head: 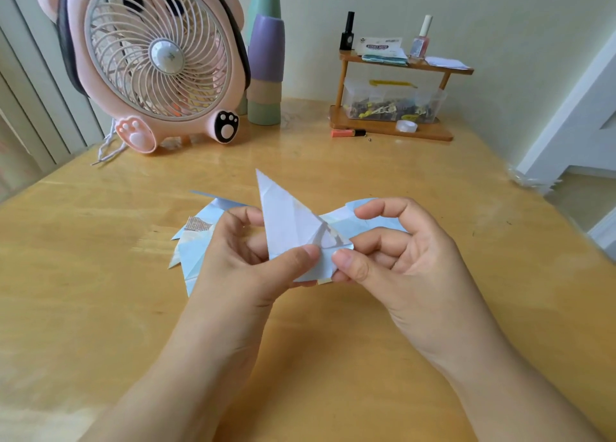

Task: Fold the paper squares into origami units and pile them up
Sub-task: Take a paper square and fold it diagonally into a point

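Observation:
A pale blue and white folded paper unit (pixel 290 221) is held above the wooden table (pixel 333 308), its long point sticking up and away from me. My left hand (pixel 240 261) pinches its lower edge between thumb and fingers. My right hand (pixel 393 251) pinches the lower right corner with thumb and forefinger. Several light blue paper pieces (pixel 196 238) lie on the table behind my left hand, partly hidden by it. More folded paper (pixel 370 220) lies behind my right hand.
A pink bear-shaped fan (pixel 156 58) stands at the back left with stacked cups (pixel 265 61) beside it. A small wooden shelf (pixel 393 75) at the back right holds bottles, sticky notes and a clear box. An orange tube (pixel 346 132) lies before it.

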The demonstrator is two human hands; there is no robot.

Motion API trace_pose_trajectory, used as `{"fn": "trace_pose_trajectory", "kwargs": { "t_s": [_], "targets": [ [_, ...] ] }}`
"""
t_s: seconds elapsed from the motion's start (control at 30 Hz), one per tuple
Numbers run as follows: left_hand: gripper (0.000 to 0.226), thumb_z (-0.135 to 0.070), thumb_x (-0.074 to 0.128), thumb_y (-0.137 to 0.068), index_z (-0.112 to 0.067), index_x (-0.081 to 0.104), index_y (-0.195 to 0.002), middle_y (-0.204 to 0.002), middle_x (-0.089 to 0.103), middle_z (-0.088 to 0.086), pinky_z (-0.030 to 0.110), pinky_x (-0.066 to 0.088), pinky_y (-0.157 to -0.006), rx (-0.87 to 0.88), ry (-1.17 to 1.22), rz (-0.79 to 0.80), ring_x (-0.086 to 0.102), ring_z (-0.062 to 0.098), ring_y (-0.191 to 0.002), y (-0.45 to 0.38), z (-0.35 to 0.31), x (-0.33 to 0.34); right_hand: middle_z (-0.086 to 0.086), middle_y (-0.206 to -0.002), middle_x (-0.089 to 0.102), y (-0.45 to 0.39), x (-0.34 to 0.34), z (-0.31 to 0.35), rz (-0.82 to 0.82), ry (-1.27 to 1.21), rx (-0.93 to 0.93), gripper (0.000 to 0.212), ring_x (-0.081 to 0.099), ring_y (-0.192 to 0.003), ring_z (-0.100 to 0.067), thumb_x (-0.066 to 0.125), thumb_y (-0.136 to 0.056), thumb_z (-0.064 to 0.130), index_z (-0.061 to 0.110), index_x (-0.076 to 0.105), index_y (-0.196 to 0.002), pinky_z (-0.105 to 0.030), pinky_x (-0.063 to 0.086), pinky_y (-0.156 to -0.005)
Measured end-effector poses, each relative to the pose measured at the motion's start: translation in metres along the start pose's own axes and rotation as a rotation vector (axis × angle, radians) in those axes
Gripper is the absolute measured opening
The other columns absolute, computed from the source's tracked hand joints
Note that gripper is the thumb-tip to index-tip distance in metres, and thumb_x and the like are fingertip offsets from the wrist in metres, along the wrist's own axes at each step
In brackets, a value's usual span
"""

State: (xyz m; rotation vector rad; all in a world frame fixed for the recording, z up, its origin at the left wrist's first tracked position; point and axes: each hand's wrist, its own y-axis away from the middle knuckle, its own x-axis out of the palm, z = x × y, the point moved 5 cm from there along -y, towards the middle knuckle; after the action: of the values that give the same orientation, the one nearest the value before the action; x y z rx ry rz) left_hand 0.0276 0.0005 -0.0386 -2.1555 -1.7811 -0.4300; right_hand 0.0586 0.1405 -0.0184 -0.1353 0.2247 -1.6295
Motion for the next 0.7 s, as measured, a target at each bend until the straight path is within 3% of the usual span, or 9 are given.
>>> {"fn": "trace_pose_trajectory", "kwargs": {
  "t_s": [0.07, 0.2, 0.43, 0.7],
  "targets": [
    [0.049, -0.004, 0.067, -0.059, -0.011, 0.053, -0.105, -0.08, 0.072, 0.012, 0.023, 0.052, -0.054, -0.056, -0.016, 0.025, 0.067, 0.022, -0.064, 0.0, 0.0021, 0.0001, -0.001, -0.066, 0.068, 0.0004, -0.0001, 0.0006, 0.016, 0.012, 0.005, 0.042, 0.067, -0.063, -0.015, 0.072, -0.062, 0.022, 0.023, 0.051, -0.098, -0.026, 0.055, -0.073],
    [0.02, -0.006, 0.068, -0.06, -0.015, 0.073, -0.078, -0.084, 0.072, 0.012, 0.024, 0.054, -0.059, -0.09, -0.087, 0.127, 0.067, 0.02, -0.07, 0.0014, 0.0034, 0.0024, 0.001, -0.064, 0.067, 0.0007, -0.0007, 0.0003, 0.037, 0.052, 0.023, 0.044, 0.065, -0.062, -0.014, 0.073, -0.059, 0.024, 0.026, 0.051, -0.098, -0.023, 0.053, -0.071],
    [0.019, -0.008, 0.068, -0.063, -0.015, 0.076, -0.079, -0.091, 0.074, 0.011, 0.027, 0.057, -0.069, -0.104, -0.135, 0.209, 0.069, 0.022, -0.08, 0.0033, 0.0035, 0.0059, 0.001, -0.061, 0.064, 0.001, -0.0047, 0.0004, 0.041, 0.075, 0.057, 0.043, 0.061, -0.058, -0.012, 0.077, -0.065, 0.015, 0.025, 0.051, -0.099, -0.019, 0.05, -0.065],
    [0.019, -0.008, 0.068, -0.065, -0.013, 0.076, -0.083, -0.093, 0.074, 0.012, 0.024, 0.054, -0.068, -0.109, -0.155, 0.269, 0.07, 0.022, -0.083, 0.0055, 0.0043, 0.009, 0.001, -0.057, 0.063, 0.0022, -0.0096, -0.0007, 0.051, 0.13, 0.112, 0.046, 0.055, -0.053, -0.014, 0.079, -0.058, 0.026, 0.03, 0.054, -0.096, -0.029, 0.048, -0.065]
  ]
}}
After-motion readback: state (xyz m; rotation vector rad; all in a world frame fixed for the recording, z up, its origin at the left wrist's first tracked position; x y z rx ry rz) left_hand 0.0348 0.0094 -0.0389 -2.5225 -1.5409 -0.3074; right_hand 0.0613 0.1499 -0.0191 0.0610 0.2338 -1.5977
